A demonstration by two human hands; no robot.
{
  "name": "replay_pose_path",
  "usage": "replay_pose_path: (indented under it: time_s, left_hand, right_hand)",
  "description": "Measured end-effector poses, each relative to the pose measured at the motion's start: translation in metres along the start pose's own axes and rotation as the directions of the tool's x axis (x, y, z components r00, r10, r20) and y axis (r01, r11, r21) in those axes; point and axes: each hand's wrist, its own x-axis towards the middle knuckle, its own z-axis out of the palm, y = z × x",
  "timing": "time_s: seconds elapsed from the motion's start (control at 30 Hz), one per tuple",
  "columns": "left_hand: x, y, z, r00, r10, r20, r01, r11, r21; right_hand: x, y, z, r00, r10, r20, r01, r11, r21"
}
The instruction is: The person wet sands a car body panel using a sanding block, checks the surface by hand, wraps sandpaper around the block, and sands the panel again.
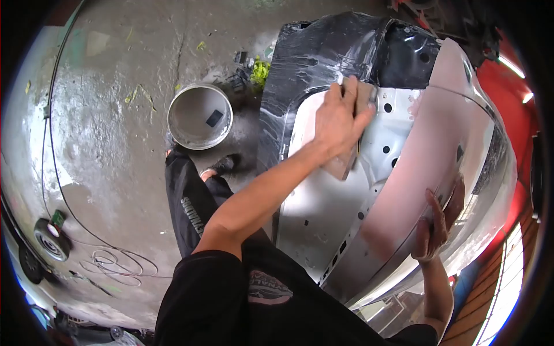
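Observation:
My left hand (339,124) grips a long, flat, brownish block (342,166) from above, its fingers spread over it. The block lies across the white inner panel (317,213) of a car body, with its far end beside the black, white-streaked part (314,57). To the right, my right hand (438,228) is at the glossy outer side of the curved, pinkish-grey panel (404,173), fingers apart and nothing visible in it. Whether its palm touches the panel cannot be made out.
A round bucket (172,118) with a dark square piece inside stands on the floor near my feet. Yellow-green scraps (260,71) lie beyond it. At the left are a hose (53,127), a wheel (51,239) and coiled cable (115,266).

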Motion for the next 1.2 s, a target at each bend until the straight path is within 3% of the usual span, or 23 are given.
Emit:
replay_pose_path:
  time_s: [0.13, 0.27, 0.37, 0.47, 0.6, 0.73, 0.87, 0.97, 1.07, 1.2]
  left_hand:
    - [0.004, 0.008, -0.006, 0.998, -0.065, 0.011, 0.065, 0.998, 0.003]
    - [-0.015, 0.006, -0.008, 0.995, 0.067, 0.079, -0.067, 0.998, -0.003]
    - [0.016, -0.001, -0.008, 0.997, -0.044, 0.062, 0.043, 0.999, 0.005]
    - [-0.02, 0.015, -0.011, 0.993, -0.079, 0.087, 0.079, 0.997, 0.006]
    - [-0.013, -0.005, -0.011, 0.996, 0.057, 0.064, -0.058, 0.998, 0.013]
    - [-0.01, -0.002, -0.008, 0.999, -0.032, 0.034, 0.032, 0.999, 0.01]
    - [-0.033, -0.008, -0.007, 0.991, 0.086, 0.098, -0.092, 0.994, 0.053]
    - [0.008, -0.017, -0.011, 0.998, 0.012, 0.066, -0.014, 0.999, 0.029]
    - [-0.025, -0.001, -0.014, 0.995, -0.038, 0.095, 0.035, 0.999, 0.041]
    - [-0.023, -0.018, -0.004, 0.994, 0.082, 0.069, -0.089, 0.991, 0.098]
  right_hand:
    - [-0.002, -0.011, -0.004, 1.0, 0.012, 0.022, -0.011, 0.999, -0.032]
    - [0.0, -0.005, -0.001, 1.0, 0.005, -0.001, -0.005, 1.0, 0.013]
    - [-0.006, -0.002, -0.003, 1.0, -0.005, 0.023, 0.005, 1.0, -0.001]
    - [-0.003, -0.004, -0.003, 1.0, -0.015, 0.022, 0.015, 1.0, -0.022]
    - [0.001, -0.001, 0.001, 1.0, -0.022, 0.013, 0.022, 1.0, -0.022]
    - [-0.003, -0.008, -0.004, 1.0, 0.011, 0.025, -0.01, 1.0, -0.022]
    - [-0.003, -0.003, -0.002, 0.999, -0.005, 0.031, 0.006, 1.0, -0.017]
    - [-0.001, -0.004, -0.003, 1.0, -0.011, 0.026, 0.012, 0.999, -0.03]
    - [-0.001, -0.007, -0.002, 1.0, 0.01, 0.027, -0.009, 0.999, -0.04]
    - [-0.003, -0.003, 0.0, 1.0, -0.001, 0.025, 0.002, 0.999, -0.037]
